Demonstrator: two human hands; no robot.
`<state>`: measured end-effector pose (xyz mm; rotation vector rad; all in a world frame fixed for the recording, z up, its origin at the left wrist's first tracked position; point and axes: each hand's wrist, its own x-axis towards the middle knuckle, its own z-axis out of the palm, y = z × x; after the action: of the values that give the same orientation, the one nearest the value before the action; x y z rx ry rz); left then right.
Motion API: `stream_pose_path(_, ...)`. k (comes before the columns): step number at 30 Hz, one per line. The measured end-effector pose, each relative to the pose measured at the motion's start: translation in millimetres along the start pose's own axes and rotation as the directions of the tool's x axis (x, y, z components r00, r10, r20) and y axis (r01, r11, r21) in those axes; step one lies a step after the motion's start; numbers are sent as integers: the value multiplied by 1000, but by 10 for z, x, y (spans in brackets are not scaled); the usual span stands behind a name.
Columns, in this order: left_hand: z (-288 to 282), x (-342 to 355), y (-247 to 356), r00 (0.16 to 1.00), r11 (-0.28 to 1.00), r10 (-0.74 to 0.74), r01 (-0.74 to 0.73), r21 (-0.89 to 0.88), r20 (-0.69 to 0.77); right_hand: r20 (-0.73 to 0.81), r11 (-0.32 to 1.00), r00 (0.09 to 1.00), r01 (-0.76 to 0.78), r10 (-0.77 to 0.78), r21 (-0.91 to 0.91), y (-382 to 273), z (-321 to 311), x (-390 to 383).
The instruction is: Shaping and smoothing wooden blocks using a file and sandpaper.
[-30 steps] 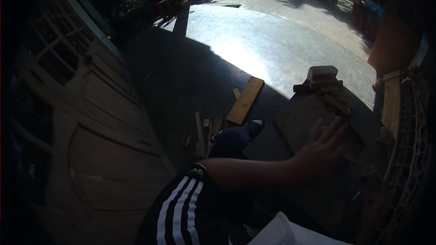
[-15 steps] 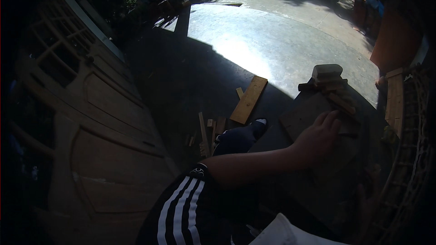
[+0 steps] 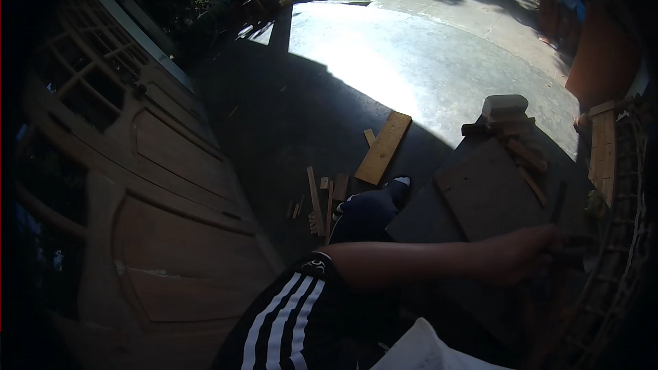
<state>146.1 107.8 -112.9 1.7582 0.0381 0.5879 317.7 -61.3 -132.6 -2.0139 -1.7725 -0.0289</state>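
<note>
My left arm stretches across the lower middle. At its end, my left hand [image 3: 526, 255] is closed in deep shade, beside a dark cylinder-shaped thing [image 3: 574, 259] with a paler end; what the fingers hold cannot be made out. A slim dark upright piece [image 3: 559, 203] rises just beyond this hand. My right hand [image 3: 548, 316] is barely visible in the dark at the lower right, and its fingers are lost in shadow. A flat wooden board [image 3: 480, 181] lies on a dark low work surface [image 3: 428, 209] in front of my left hand.
Wooden strips [image 3: 528, 157] and a pale rounded block [image 3: 505, 107] sit at the far end. A yellowish plank [image 3: 384, 149] and several small sticks [image 3: 314, 199] lie on the floor. Panelled wooden doors [image 3: 185, 253] stand left; a slatted wooden piece [image 3: 602, 154] is at right.
My left hand has moved off the wooden board, nearer to me and to the right, toward my right hand. Its fingers are now curled. The view has shifted slightly.
</note>
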Motion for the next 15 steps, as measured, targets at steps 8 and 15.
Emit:
stream_pose_path(8, -72, -111, 84, 999, 995, 0, 5, -99, 51, 74, 992, 996, 34, -43, 122, 39, 91, -46)
stream_pose_path(15, -188, -72, 97, 962, 964, 265, -263, 36, -61, 103, 944, 995, -39, 5, 327, 60, 170, 32)
